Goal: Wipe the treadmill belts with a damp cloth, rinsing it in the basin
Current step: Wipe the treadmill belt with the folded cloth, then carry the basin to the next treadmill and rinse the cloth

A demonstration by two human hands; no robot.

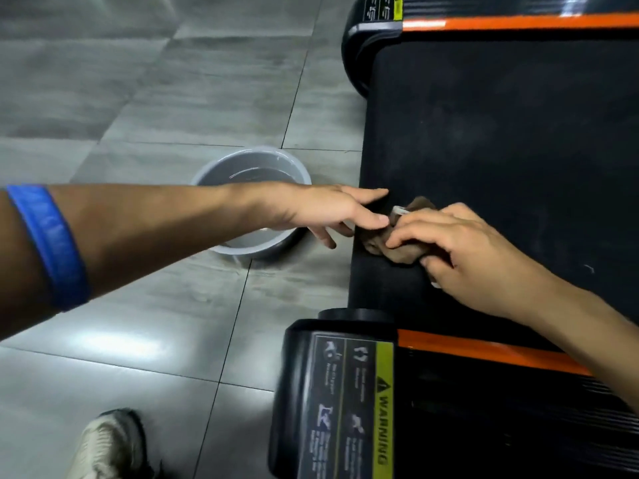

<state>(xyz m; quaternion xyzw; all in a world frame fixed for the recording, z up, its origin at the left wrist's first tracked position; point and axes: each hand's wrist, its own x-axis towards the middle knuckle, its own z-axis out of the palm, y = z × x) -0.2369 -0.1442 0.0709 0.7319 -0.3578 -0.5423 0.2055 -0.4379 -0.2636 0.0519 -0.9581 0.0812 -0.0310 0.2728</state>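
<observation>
- Far out past the wrist of the left hand [311, 210], on that forearm, sits a blue wristband [48, 247]; below the arm a pale shoe [110, 447] stands on the grey tiled floor [138, 98].
- Under that hand and partly hidden by it stands the grey basin [252, 167], on the floor just beside the treadmill's end. It holds a shallow pool of clear water; nothing else shows in it.
- The left hand itself is spread, fingers straight, holding nothing; its fingertips reach the belt's edge and come right up to the cloth, though real contact is hard to judge.
- Just beyond those fingertips lies the brown cloth [397, 247], bunched on the black belt [501, 133] near its rear edge.
- Over the cloth, the right hand [463, 250] has its fingers curled onto it, gripping and pressing it down to the belt.
- Risks, as I judge them: the basin stands close under the left arm, so a careless sweep could knock it and spill water on the smooth tiles by the shoe; a balled-up cloth wipes only a narrow strip; too wet, it could drip into the gap at the belt's end.
- Nearer than the right forearm runs an orange side rail [484, 350] with a warning label [383, 402].
</observation>
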